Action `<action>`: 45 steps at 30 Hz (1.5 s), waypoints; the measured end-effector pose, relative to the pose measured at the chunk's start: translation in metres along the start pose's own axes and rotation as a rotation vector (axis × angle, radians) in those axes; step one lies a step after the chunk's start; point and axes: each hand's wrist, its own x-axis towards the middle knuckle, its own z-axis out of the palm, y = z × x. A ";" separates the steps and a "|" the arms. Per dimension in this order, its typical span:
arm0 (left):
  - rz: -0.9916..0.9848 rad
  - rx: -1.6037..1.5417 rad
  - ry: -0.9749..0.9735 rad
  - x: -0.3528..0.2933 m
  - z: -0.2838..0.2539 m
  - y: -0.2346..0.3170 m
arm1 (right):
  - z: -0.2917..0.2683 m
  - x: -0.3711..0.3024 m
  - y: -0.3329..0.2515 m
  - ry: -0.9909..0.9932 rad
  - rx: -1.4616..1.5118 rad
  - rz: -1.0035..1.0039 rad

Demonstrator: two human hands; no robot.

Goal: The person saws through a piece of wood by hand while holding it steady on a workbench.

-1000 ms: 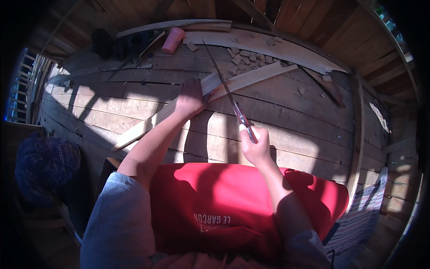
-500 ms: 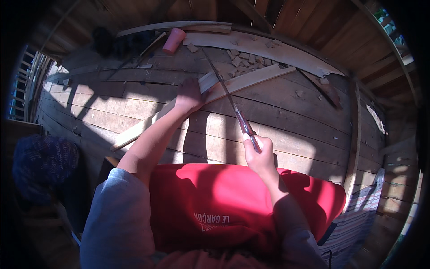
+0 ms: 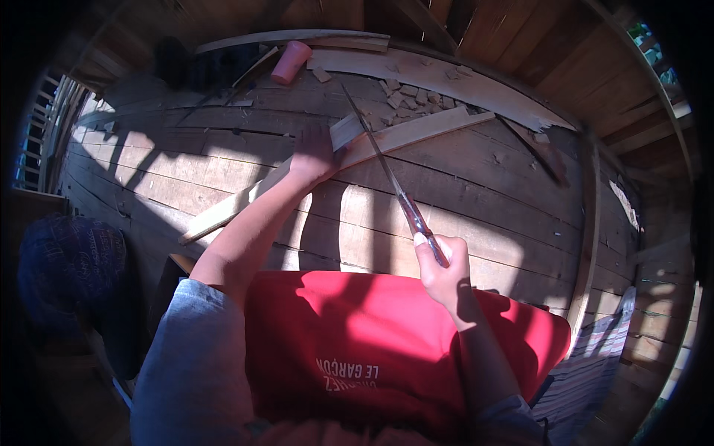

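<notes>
My right hand is closed round the dark reddish handle of a handsaw. Its long, thin blade slants away to the upper left and crosses a pale wooden strip near its far end. Just left of the blade, my left hand grips this strip, its fingers over the top and partly in shadow. The strip runs down to the lower left, behind my left forearm. A second pale board lies beside it, reaching to the right under the blade.
Small cut wood blocks lie heaped beyond the boards. A pink cup stands tilted near a long plank. A dark board lies at right. A blue printed cloth item is at left, a striped cloth at lower right.
My right hand has drawn the saw back, toward me and slightly to the right. My left hand stays on the wooden strip.
</notes>
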 end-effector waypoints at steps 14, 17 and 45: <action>-0.002 -0.021 -0.127 0.011 -0.004 -0.001 | 0.028 0.049 -0.005 0.026 -0.030 -0.063; 0.008 0.028 -0.048 -0.003 0.000 -0.011 | -0.005 -0.004 -0.042 -0.029 -0.051 0.027; 0.008 -0.035 -0.031 -0.002 0.002 -0.012 | 0.018 0.023 -0.015 -0.034 -0.002 0.001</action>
